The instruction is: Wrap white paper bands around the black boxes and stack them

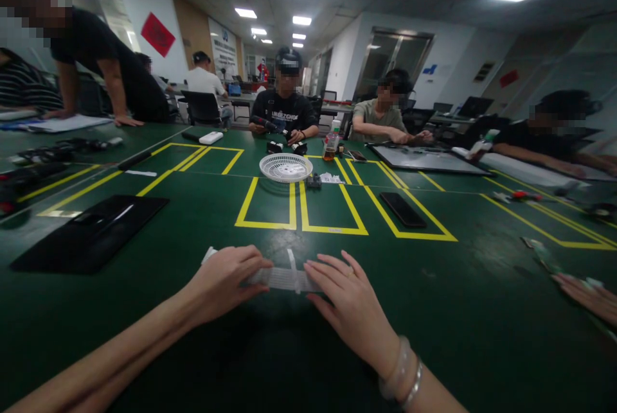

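Note:
A clear, finely ribbed bundle (278, 279) with a white band (293, 272) around its middle lies crosswise just above the green table; its exact kind cannot be made out. My left hand (231, 281) grips the left end between thumb and curved fingers, and a bit of white shows behind that hand. On the right end, my right hand (344, 291) holds it between the thumb below and longer, straighter fingers above. A ring and two bracelets are on the right hand and wrist. Both ends of the bundle are partly covered by the fingers.
Beyond my hands stand a white plastic basket (286, 167) and a bottle (330, 145). A black phone (403, 209) lies right, a black flat panel (91, 233) left. Yellow tape outlines mark the table. Another person's hand (585, 297) is at the right edge; several people sit around.

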### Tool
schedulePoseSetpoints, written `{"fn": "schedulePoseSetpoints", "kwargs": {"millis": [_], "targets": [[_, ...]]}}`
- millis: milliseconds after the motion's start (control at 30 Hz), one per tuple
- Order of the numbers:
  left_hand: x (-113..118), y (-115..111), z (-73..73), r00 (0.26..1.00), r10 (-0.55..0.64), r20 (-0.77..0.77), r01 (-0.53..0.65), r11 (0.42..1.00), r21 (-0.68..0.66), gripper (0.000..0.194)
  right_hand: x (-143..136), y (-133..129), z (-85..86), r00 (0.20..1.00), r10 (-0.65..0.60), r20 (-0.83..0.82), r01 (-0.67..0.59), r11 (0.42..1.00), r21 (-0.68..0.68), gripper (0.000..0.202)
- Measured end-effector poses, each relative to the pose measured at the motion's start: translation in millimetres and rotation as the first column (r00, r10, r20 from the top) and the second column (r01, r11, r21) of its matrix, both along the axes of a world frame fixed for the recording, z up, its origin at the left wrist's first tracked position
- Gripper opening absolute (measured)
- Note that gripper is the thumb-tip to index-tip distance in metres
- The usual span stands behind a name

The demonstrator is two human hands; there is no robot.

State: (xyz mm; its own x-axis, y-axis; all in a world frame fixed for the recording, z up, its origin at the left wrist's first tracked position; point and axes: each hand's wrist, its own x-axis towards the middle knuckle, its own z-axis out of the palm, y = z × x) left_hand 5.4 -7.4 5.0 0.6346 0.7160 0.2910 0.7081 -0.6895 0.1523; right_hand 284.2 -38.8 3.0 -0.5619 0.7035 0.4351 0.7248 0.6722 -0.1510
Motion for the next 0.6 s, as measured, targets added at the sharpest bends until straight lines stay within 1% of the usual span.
{"fn": "schedulePoseSetpoints", "kwargs": {"millis": [167,233,300,367,400,433,467,533,600], "targets": [[-2.9,-0.5,-2.5,0.999,-0.041,-0.018,0.042,0.999,0.027,0.043,2.7,3.2,-1.0,0.999,0.008,-0.043,-0.014,0.99,-0.141,0.046],[-6.4,2.3,-3.1,0.999,-0.043,-0.022,0.044,0.997,0.057,0.046,3.9,4.1,-2.2,0.996,0.001,-0.087,-0.017,0.983,-0.184,0.045],[-13.7,8.9,-2.6,1.0,-0.001,0.0,0.001,0.992,0.123,0.043,5.9,6.3,-3.7,0.982,-0.033,-0.187,-0.011,0.973,-0.231,0.041],[-26.5,19.7,-0.5,0.993,0.094,0.065,-0.105,0.975,0.197,0.038,8.6,10.6,-5.5,0.93,-0.112,-0.351,-0.001,0.952,-0.306,0.036],[-35.8,26.4,0.9,0.982,0.158,0.107,-0.178,0.959,0.222,0.039,10.1,13.5,-6.4,0.882,-0.155,-0.444,-0.014,0.935,-0.354,0.034],[-47.3,33.7,2.0,0.962,0.23,0.146,-0.26,0.936,0.236,0.043,11.4,16.6,-7.0,0.815,-0.214,-0.539,-0.027,0.914,-0.404,0.034],[-61.3,41.2,2.5,0.935,0.31,0.175,-0.346,0.906,0.243,0.049,12.7,19.8,-7.4,0.736,-0.282,-0.616,-0.062,0.878,-0.475,0.037],[-97.2,55.8,-0.2,0.863,0.467,0.193,-0.504,0.826,0.252,0.062,15.1,25.2,-6.9,0.519,-0.454,-0.724,-0.169,0.776,-0.608,0.042],[-142.1,67.9,-10.0,0.773,0.609,0.177,-0.634,0.733,0.245,0.073,17.4,28.7,-4.8,0.328,-0.583,-0.743,-0.24,0.71,-0.662,0.046]]}}
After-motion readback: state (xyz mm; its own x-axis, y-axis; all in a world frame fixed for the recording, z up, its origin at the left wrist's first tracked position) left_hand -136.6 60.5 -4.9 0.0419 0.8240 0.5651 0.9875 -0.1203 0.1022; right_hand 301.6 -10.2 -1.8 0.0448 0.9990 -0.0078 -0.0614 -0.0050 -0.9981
